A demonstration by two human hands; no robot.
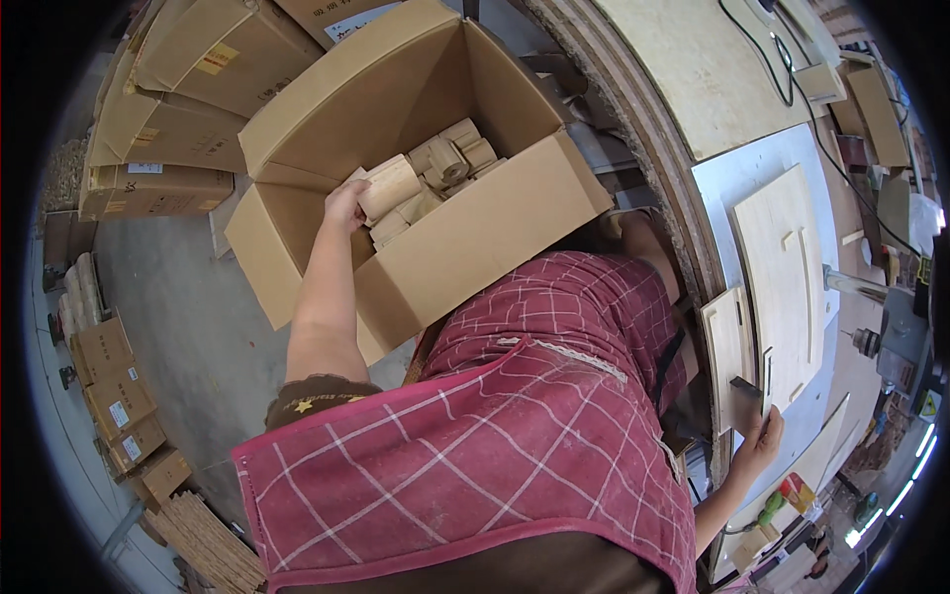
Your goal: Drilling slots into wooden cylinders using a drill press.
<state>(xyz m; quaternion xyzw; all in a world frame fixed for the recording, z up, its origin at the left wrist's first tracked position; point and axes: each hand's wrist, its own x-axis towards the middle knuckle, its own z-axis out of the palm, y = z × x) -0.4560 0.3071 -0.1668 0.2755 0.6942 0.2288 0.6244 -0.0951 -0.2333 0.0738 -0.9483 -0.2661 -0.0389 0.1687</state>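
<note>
My left hand [344, 205] reaches into an open cardboard box [482, 247], its fingers closed on the end of a pale wooden block [391, 187] with a rounded face. Several more shaped wooden pieces [445, 163] lie heaped beside it in the box. On the right, at the workbench, my right hand [760, 442] grips a small dark, flat tool [745, 401] with a narrow light strip along one side. What kind of tool it is, I cannot make out. Under and beside it lies a narrow light wooden board [725, 346].
Closed cartons [213, 59] are stacked at the far left, with more cartons [117, 396] along the left wall. A larger pale board [784, 287] with small strips lies on the bench's metal sheet [720, 183]. A black cable [821, 129] runs over the bench.
</note>
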